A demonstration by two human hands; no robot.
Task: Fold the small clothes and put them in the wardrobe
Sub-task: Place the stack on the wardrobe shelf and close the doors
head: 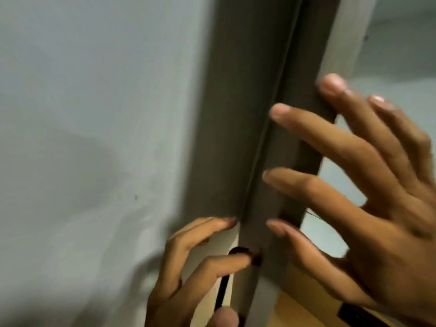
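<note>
The view is blurred and very close to the wardrobe. Its pale grey-blue left door (94,114) fills the left half. Two dark grey door edges (236,114) meet at a seam running down the middle. My right hand (377,208) is spread wide, its fingertips lying on the right dark edge strip (299,149). My left hand (188,279) sits low at the centre, fingers bent and apart. Their tips touch the pale lower edge of the left door beside a small dark round fitting (245,252). No clothes are in view.
A pale surface (401,55) shows behind the right door strip at the upper right. A yellow-brown wooden surface (290,310) lies at the bottom, right of the seam. On it, under my right hand, is a small dark rectangular patch (349,312).
</note>
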